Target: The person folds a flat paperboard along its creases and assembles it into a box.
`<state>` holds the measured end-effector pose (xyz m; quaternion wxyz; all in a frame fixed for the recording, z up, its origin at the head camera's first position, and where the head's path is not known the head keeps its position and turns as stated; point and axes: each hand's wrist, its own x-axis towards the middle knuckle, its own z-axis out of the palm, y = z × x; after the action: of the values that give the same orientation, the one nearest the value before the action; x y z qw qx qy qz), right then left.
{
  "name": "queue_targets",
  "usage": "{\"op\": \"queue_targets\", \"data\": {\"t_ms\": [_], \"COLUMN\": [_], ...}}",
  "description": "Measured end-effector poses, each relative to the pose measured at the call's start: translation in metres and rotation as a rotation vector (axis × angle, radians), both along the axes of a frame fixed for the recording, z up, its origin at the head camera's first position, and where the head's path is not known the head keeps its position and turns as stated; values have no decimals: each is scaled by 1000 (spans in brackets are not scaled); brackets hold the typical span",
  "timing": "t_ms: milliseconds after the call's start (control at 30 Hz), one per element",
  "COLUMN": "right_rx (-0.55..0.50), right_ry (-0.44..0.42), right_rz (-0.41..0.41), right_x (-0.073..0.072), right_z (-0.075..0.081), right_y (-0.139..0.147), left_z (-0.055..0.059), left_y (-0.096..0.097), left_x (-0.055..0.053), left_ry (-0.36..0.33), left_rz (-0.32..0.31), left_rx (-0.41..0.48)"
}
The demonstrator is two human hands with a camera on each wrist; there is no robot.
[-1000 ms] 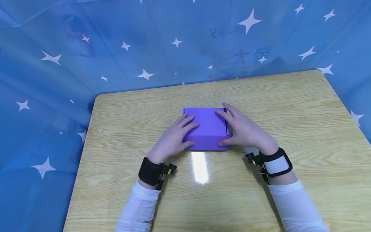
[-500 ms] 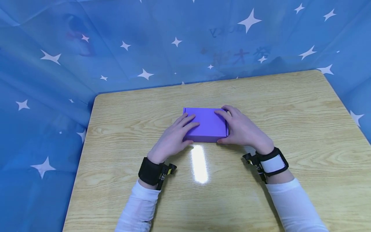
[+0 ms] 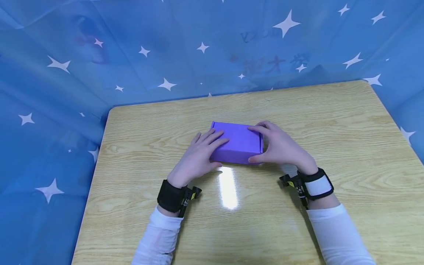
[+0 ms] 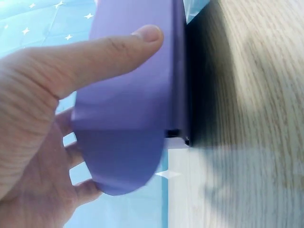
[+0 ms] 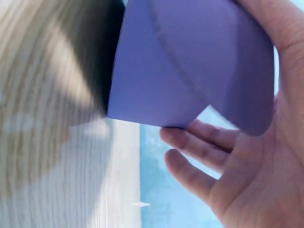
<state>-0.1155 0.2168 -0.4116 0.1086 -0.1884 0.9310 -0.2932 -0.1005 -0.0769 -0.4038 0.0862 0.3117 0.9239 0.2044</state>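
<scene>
A purple cardboard box (image 3: 239, 139) with a folding lid sits between my two hands near the table's middle, slightly skewed. My left hand (image 3: 198, 156) holds its left end, fingers spread over the lid and thumb at the front. In the left wrist view, that thumb lies across the purple front panel (image 4: 128, 99), and a rounded flap (image 4: 121, 161) sticks out past the end. My right hand (image 3: 281, 147) grips the right end, thumb at the front and fingers over the top and back. The right wrist view shows another rounded flap (image 5: 251, 90) standing out beside the palm.
The wood-grain table (image 3: 142, 147) extends around the box on all sides. Behind it and to its left hangs a blue cloth (image 3: 165, 44) with white stars. Each wrist wears a black strap (image 3: 171, 196) with a small camera.
The lid's front panel has swung down and in, so less of it shows from above. Since then, the box has turned slightly, its right end coming nearer. My right hand has closed in around that end.
</scene>
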Motion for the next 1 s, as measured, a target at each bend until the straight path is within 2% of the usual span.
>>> {"op": "queue_targets", "data": {"t_ms": [200,333,533,633,767,867,1000], "right_rx": [-84,-144,-157,-177,-238,-274,-274], "right_ry": [-161,-231,-308,-284,-167,-92,-58], "right_rz": [-25,-13,-24,-46,-45,-31,-3], "right_x": [0,-2,-3,-2,-1,-1,0], "right_z": [4,5,8,10,11,11,11], "right_y": [7,10,12,10,7,7,7], "left_z": [3,4,5,6,6,5,4], "left_y": [-1,-2,-3,-4,-5,-8,-12], "left_x": [2,3,1,0,-2,-4,-6], "left_ry": [62,116,97,64,-8,-87,-183], "left_rz": [19,35,48,55,82,122,190], "left_rx": [26,73,133,150,188,237,300]}}
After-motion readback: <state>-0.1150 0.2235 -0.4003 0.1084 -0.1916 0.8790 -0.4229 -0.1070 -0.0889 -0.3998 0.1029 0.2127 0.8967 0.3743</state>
